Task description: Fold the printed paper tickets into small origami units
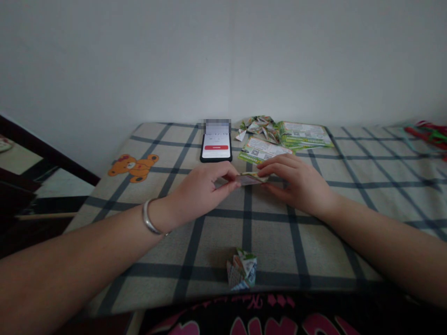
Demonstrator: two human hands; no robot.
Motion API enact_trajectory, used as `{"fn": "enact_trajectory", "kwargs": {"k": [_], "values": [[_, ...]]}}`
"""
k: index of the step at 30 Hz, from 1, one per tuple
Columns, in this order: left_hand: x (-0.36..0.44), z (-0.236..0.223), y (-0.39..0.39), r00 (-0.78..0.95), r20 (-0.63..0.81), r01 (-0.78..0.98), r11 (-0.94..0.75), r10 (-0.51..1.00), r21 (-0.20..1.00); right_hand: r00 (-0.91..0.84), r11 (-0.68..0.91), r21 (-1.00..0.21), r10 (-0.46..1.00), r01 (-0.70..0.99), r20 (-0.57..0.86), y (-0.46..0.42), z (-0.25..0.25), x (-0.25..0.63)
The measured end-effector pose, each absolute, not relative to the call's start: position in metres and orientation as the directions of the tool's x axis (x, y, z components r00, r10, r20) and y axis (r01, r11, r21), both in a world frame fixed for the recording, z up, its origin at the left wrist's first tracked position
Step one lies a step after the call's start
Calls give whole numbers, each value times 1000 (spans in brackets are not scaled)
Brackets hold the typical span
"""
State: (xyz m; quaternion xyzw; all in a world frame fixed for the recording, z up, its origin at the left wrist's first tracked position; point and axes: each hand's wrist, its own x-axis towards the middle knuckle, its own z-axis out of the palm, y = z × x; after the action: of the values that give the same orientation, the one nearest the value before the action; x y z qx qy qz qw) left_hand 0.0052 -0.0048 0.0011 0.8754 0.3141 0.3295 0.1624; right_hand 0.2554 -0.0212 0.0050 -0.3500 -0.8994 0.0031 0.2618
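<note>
Between my two hands, just above the tablecloth, is a small folded paper piece (248, 179), pale with a greenish edge. My left hand (206, 184), with a silver bangle at the wrist, pinches its left end between thumb and fingers. The right end is held by my right hand (296, 181), thumb below and fingers on top. Close to the front edge of the table stands a folded paper model (242, 270) with pointed flaps in green, white and orange print. Beyond my right hand lies a flat printed leaflet (261, 150), partly hidden by the fingers.
A phone (216, 146) with a lit screen lies near the wall. Right of it are several folded paper pieces (258, 128) and a stack of green printed leaflets (305, 134). The checked tablecloth (167, 260) bears a bear picture (133, 167). Red and green items (428, 137) lie far right.
</note>
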Motion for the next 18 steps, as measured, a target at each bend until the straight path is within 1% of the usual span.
{"fn": "enact_trajectory", "kwargs": {"k": [4,6,8,12,15,18], "values": [[4,-7,-2,573,442,400,-706,690,584,-560,731,-272,664,626,495,-22,5,255],[4,-11,0,561,448,327,-683,697,653,-510,691,-304,703,656,496,-24,5,255],[4,-14,1,562,444,278,-665,698,693,-463,650,-333,739,683,490,-26,6,254],[4,-14,-1,583,456,260,-686,672,679,-411,594,-413,792,691,452,-28,6,253],[4,-12,-1,570,480,271,-704,667,656,-371,557,-500,825,663,427,-28,5,253],[4,-11,0,588,454,273,-693,669,667,-338,503,-600,864,623,373,-26,2,253]]}}
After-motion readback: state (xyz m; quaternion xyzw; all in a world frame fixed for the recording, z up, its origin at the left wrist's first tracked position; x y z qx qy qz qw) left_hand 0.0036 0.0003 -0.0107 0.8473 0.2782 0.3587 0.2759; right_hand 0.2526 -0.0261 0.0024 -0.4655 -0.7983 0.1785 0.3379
